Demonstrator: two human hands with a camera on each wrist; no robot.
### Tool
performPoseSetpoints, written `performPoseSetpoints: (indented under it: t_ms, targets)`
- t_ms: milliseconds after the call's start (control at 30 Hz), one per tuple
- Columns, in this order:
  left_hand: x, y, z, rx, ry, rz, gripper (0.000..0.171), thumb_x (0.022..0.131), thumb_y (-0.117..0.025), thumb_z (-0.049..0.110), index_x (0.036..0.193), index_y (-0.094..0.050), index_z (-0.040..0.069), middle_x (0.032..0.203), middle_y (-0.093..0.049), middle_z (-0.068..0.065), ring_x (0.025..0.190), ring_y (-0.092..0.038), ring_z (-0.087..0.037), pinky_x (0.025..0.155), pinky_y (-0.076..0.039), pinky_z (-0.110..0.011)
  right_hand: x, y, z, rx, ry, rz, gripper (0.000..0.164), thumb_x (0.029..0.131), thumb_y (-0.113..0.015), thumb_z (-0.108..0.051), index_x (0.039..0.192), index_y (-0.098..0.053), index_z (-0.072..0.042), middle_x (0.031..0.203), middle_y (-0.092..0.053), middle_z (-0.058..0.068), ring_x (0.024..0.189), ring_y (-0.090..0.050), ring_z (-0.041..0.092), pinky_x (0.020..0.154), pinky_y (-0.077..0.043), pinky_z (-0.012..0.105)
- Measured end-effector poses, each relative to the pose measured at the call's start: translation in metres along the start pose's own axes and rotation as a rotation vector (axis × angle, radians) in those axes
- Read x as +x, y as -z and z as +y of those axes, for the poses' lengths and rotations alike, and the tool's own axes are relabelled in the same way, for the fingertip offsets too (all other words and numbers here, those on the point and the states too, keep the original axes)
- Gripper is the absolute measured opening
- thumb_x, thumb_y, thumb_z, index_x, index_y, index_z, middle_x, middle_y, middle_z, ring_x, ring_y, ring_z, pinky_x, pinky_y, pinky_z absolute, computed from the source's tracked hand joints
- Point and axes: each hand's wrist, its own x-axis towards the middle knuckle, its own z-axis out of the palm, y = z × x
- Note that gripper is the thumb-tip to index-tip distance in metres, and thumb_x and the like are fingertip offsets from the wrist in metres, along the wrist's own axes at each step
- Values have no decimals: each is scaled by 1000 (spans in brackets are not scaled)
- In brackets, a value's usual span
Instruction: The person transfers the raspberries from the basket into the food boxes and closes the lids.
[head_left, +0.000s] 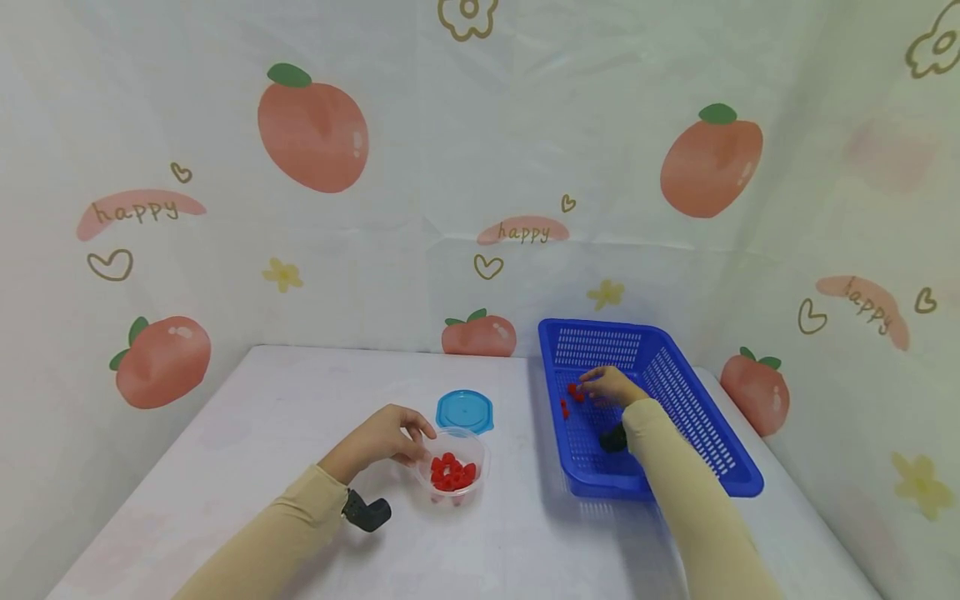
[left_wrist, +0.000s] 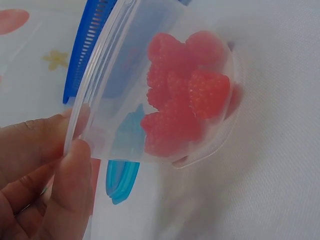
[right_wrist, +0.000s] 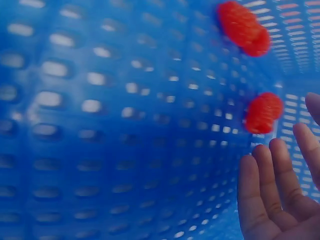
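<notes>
My left hand (head_left: 384, 437) pinches the rim of a clear plastic tub (left_wrist: 117, 95) between thumb and fingers. A pile of red raspberries (left_wrist: 187, 95) lies at the bottom of this tub, which stands on the table. Over to the right, my right hand (head_left: 609, 387) reaches into a blue plastic basket (head_left: 561, 450), its fingers extended and holding nothing that I can see. Several raspberries (head_left: 575, 392) lie on the basket floor by its left side. In the right wrist view, one clump of raspberries (right_wrist: 264, 113) sits just beyond my fingertips, and another (right_wrist: 243, 28) lies farther off.
A light blue lid (head_left: 465, 411) lies flat on the white table (head_left: 322, 383), behind the tub. The basket's raised, slotted walls surround my right hand. Behind the table hangs a white printed cloth (head_left: 420, 167), with more cloth on both sides.
</notes>
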Motion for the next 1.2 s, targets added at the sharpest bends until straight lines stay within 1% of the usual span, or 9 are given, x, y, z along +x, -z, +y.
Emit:
performPoseSetpoints:
  t_ms: [233,433,500,600,700,733,933,1067,1200]
  targets:
    - [0,-1,-1,7,4,6,20,77,-77,4,96,-71,6,80,-57,-7,62,-58,-16,63,-58,-28,1,-5,5,-50,-48,-20,38,91,-61,-5,123,-52,13,110,-61,21,107,-58,37,92,-53,45]
    - [-1,-1,0,6,15,15,20,77,-77,4,95,-71,7,81,-57,-7,63,-58,-16,63,-58,-28,13,-7,14,-78,-36,-18,30,88,-66,-7,112,-59,10,100,-62,14,96,-58,28,87,-55,45]
    - [-2,-1,0,4,20,17,20,77,-77,4,95,-71,7,81,-57,-7,63,-58,-16,63,-58,-28,29,-3,30,-61,3,-47,25,85,-70,-11,104,-63,3,97,-62,10,92,-59,23,83,-56,41]
    - [-2,-1,1,-1,20,15,20,76,-78,5,95,-71,7,80,-57,-7,63,-58,-17,63,-58,-28,36,-1,36,-80,15,-68,18,83,-72,-11,95,-64,-1,92,-63,8,87,-58,20,80,-56,39]
    - [-2,-1,1,-1,16,13,21,76,-78,5,95,-71,7,80,-57,-7,63,-58,-16,63,-58,-28,32,-3,31,-98,13,-63,14,82,-72,-8,91,-64,0,88,-65,6,84,-59,17,78,-56,37]
    - [-2,0,1,-1,14,12,21,76,-78,5,95,-71,6,80,-57,-7,63,-58,-16,63,-58,-28,19,-6,19,-129,-20,-44,14,83,-69,-3,93,-63,4,88,-65,7,84,-59,19,80,-56,39]
    - [-2,0,1,-3,13,10,21,76,-78,5,96,-71,7,80,-57,-7,62,-58,-16,62,-58,-28,3,-8,6,-158,-6,-28,11,86,-64,-1,94,-63,6,86,-66,5,81,-58,15,75,-57,34]
    - [-1,-1,1,0,20,18,20,77,-78,6,95,-71,8,81,-58,-7,62,-58,-16,62,-58,-28,1,-6,4,-127,-13,-21,11,88,-61,-2,97,-62,5,94,-69,13,85,-59,18,79,-56,36]
    - [-1,-1,1,1,24,19,20,76,-79,7,94,-71,8,81,-58,-7,62,-59,-16,62,-58,-28,0,-2,2,-40,-6,-12,15,90,-58,0,102,-60,8,96,-67,14,82,-59,17,78,-56,32]
